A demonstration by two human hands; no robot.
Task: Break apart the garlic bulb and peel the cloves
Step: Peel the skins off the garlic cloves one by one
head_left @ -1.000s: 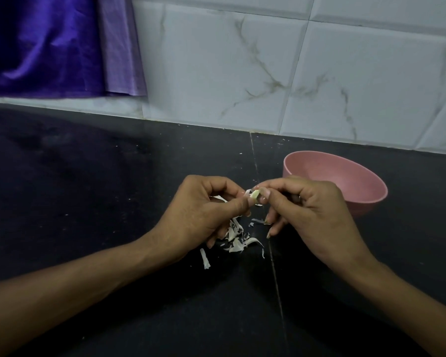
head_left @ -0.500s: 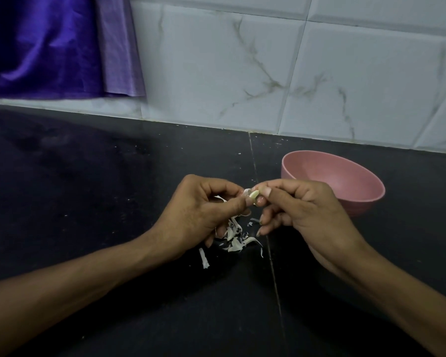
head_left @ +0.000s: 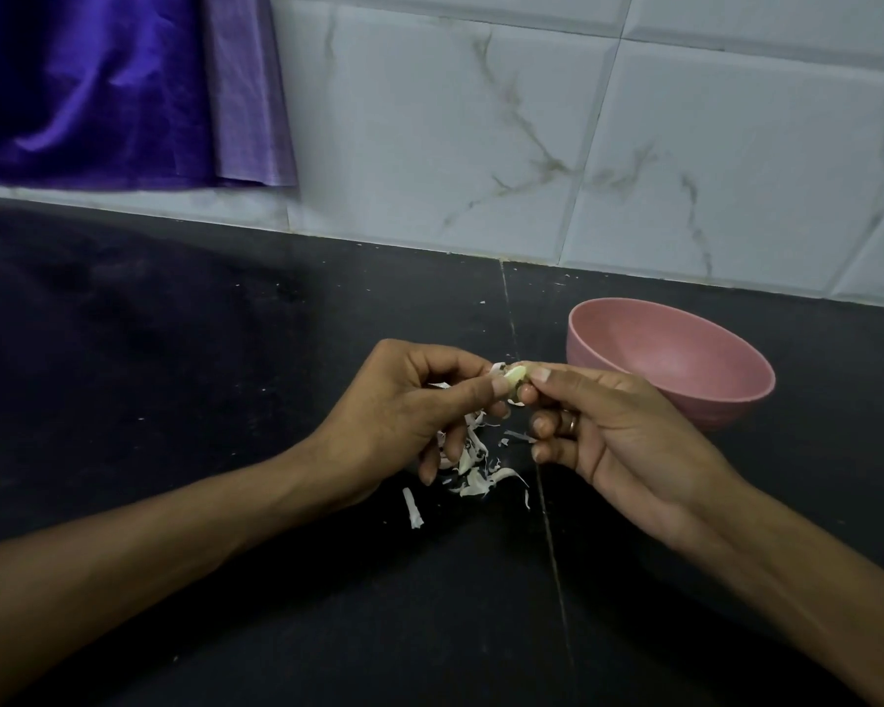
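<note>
A small pale garlic clove [head_left: 515, 374] is pinched between the fingertips of both hands above the black counter. My left hand [head_left: 409, 415] holds it from the left with thumb and forefinger. My right hand [head_left: 603, 426] pinches its right end, with bits of skin still clinging to the clove. A heap of white garlic peel [head_left: 473, 469] lies on the counter right under the hands, partly hidden by my left fingers.
A pink bowl [head_left: 736, 395] stands just behind my right hand; its inside looks bare from here. The tiled wall [head_left: 532, 145] runs along the back, with purple cloth [head_left: 98, 89] hanging at the upper left. A seam [head_left: 552, 553] crosses the black counter.
Both hands stay together on the clove; my right hand has turned slightly, its lower fingers uncurling a little. More of the pale clove shows between the fingertips.
</note>
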